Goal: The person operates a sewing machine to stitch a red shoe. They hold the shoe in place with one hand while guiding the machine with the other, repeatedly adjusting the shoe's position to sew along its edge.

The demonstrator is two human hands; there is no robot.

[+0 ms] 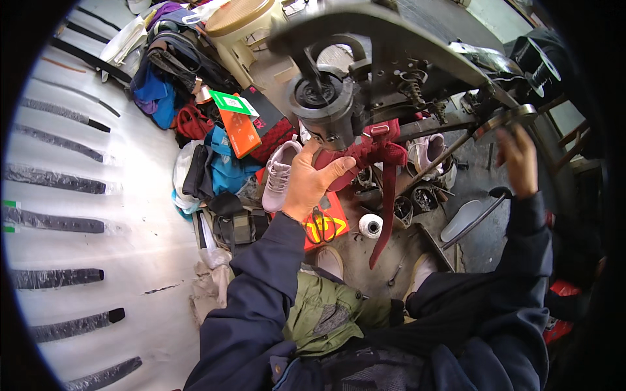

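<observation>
A dark metal sewing machine [417, 45] fills the upper middle, its round head hanging over a red strapped piece that looks like a bag [385, 140]. My left hand [310, 179] grips the red bag just below the machine head, thumb stretched across it and the other fingers partly hidden. From the bag a long red strap [387, 215] dangles toward the floor. At the machine's right end my right hand [520, 161] is at the hand crank [505, 120], fingers bent around its end and slightly blurred. A thread spool [538, 68] stands beyond it.
Left of the bag stands a pale pink sneaker [279, 176]. A white thread cone [370, 225] and scissors [321, 225] lie below. Bags [176, 58] pile up near a beige stool [238, 23]. Dark wrapped strips [59, 221] line the pale sheet at left.
</observation>
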